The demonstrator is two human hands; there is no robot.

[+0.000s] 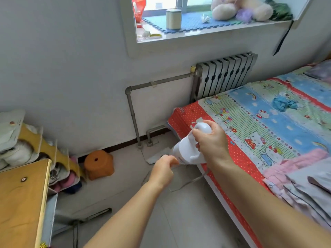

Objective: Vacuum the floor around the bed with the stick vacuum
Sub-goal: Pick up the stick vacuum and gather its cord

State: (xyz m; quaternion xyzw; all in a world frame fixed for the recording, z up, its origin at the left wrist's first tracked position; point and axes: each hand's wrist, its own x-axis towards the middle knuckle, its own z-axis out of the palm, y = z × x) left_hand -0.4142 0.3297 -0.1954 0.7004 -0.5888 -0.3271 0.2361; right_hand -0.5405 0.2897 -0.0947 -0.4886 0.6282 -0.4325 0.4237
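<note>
The white stick vacuum (186, 151) is held up beside the near corner of the bed (250, 126), which has a red-edged cartoon sheet. My right hand (213, 140) grips the vacuum's handle from the right. My left hand (163, 169) has its fingers curled at the lower left end of the vacuum body; what it pinches there is hidden. A grey cord (193, 181) hangs from the vacuum toward the floor (179, 212). The vacuum's tube and floor head are out of sight.
An orange plastic stool (99, 164) stands by the wall. A yellow shelf with shoes (53, 158) and a wooden tabletop (19, 199) sit at the left. A radiator (225, 76) with pipes lines the wall behind the bed. Light floor tiles run between the shelf and the bed.
</note>
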